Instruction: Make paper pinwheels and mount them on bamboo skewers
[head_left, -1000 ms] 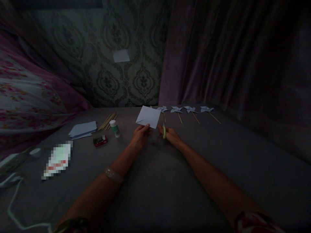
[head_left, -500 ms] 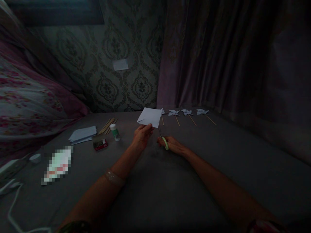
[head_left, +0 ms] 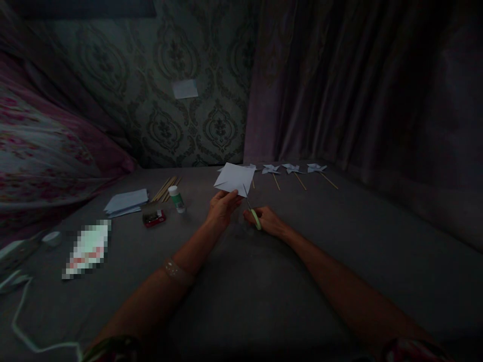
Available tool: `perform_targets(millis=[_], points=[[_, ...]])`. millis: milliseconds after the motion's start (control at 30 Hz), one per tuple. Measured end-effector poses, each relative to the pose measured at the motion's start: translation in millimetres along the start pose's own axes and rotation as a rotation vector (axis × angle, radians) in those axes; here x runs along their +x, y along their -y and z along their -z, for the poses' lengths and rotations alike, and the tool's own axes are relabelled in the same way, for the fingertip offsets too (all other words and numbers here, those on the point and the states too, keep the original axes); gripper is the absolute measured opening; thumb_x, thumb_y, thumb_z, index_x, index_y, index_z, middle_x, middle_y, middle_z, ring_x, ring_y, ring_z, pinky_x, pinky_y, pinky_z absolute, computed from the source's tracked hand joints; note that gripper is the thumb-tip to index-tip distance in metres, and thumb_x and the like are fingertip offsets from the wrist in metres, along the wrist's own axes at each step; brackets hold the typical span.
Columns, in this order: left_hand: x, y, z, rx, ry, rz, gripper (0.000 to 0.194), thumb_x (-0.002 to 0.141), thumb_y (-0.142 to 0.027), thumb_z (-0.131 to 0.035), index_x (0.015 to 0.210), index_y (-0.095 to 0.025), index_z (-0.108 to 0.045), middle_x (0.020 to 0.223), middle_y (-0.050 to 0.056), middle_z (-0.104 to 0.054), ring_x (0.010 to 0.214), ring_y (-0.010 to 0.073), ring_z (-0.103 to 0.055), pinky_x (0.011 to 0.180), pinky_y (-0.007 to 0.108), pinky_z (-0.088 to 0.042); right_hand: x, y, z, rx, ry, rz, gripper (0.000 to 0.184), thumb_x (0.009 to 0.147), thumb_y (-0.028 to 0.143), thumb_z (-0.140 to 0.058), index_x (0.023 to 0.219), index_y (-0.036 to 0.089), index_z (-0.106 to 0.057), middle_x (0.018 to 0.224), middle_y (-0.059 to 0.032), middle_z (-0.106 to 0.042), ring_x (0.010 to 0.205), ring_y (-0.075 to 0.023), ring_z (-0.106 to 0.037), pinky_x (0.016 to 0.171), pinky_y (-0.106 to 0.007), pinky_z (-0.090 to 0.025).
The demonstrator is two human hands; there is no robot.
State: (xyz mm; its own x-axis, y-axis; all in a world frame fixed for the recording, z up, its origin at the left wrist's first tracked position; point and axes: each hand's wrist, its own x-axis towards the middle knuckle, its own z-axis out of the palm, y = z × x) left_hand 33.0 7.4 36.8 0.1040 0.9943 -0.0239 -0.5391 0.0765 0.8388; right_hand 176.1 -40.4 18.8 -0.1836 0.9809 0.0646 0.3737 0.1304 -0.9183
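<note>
A white square of paper (head_left: 236, 177) is pinched by its near edge in my left hand (head_left: 222, 207), held above the table. A slit shows near its left corner. My right hand (head_left: 267, 220) is closed on the light green handles of a pair of scissors (head_left: 255, 218). The scissor blades point up and away and lie over the paper's right front part. Behind the paper, paper pinwheels on sticks lie in a row, among them one pinwheel (head_left: 293, 169) and another at the far right (head_left: 316, 168); one is partly hidden by the paper.
To the left are a paper stack (head_left: 127, 201), wooden sticks (head_left: 164, 189), a white-capped green glue bottle (head_left: 176, 199) and a small red box (head_left: 154, 217). A blurred-out packet (head_left: 87, 249), a white cap (head_left: 52, 238) and a white cable (head_left: 18, 314) lie farther left.
The scissor blades have moved from beside the paper's right corner onto its front right edge. The paper has turned slightly, and the whole view has tilted down a little.
</note>
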Motion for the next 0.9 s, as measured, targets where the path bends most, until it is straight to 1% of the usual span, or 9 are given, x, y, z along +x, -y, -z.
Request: perform_targets(millis=[200, 333, 500, 733, 900], points=[[-1.2, -0.6, -1.2, 0.011, -0.007, 0.003, 0.022, 0.06, -0.015, -0.078, 0.074, -0.016, -0.061, 0.076, 0.002, -0.07, 0.069, 0.0141, -0.067, 0.07, 0.027, -0.046, -0.2, -0.9, -0.3, 0.003, -0.012, -0.001, 0.052, 0.065, 0.066, -0.058, 0.052, 0.017, -0.05, 0.05, 0.005, -0.041, 0.05, -0.0084, -0.035, 0.049, -0.023, -0.026], [-1.9, -1.3, -1.9, 0.009, -0.013, 0.008, 0.021, 0.06, -0.015, -0.078, 0.069, -0.016, -0.059, 0.075, 0.002, -0.069, 0.069, 0.015, -0.067, 0.072, 0.028, -0.046, -1.3, 1.4, -0.2, 0.005, -0.025, 0.001, 0.051, 0.065, 0.065, -0.058, 0.05, 0.017, -0.048, 0.049, 0.0051, -0.04, 0.049, -0.008, -0.034, 0.047, -0.023, -0.025], [-1.6, -0.7, -1.2, 0.023, 0.006, -0.009, 0.024, 0.06, -0.018, -0.079, 0.069, -0.016, -0.058, 0.076, 0.003, -0.069, 0.073, 0.0166, -0.068, 0.075, 0.03, -0.046, -1.9, 3.0, -0.8, 0.0, -0.056, -0.024, 0.05, 0.064, 0.064, -0.059, 0.049, 0.017, -0.049, 0.047, 0.0046, -0.042, 0.047, -0.0082, -0.036, 0.046, -0.023, -0.026], [-0.9, -0.3, -1.0, 0.007, -0.01, 0.008, 0.023, 0.059, -0.016, -0.079, 0.071, -0.016, -0.059, 0.074, 0.002, -0.069, 0.07, 0.0144, -0.067, 0.07, 0.027, -0.047, -0.9, -1.2, -0.8, -0.025, -0.073, -0.012, 0.05, 0.065, 0.063, -0.06, 0.049, 0.017, -0.051, 0.046, 0.0043, -0.043, 0.047, -0.0081, -0.036, 0.046, -0.023, -0.026], [1.1, 1.2, 0.3, 0.012, -0.006, -0.004, 0.025, 0.059, -0.017, -0.079, 0.067, -0.017, -0.056, 0.073, 0.002, -0.069, 0.071, 0.0151, -0.066, 0.072, 0.028, -0.047, -1.3, 1.2, -1.0, 0.002, -0.093, -0.029, 0.051, 0.062, 0.064, -0.062, 0.046, 0.017, -0.05, 0.045, 0.0043, -0.043, 0.045, -0.0078, -0.037, 0.045, -0.023, -0.027]])
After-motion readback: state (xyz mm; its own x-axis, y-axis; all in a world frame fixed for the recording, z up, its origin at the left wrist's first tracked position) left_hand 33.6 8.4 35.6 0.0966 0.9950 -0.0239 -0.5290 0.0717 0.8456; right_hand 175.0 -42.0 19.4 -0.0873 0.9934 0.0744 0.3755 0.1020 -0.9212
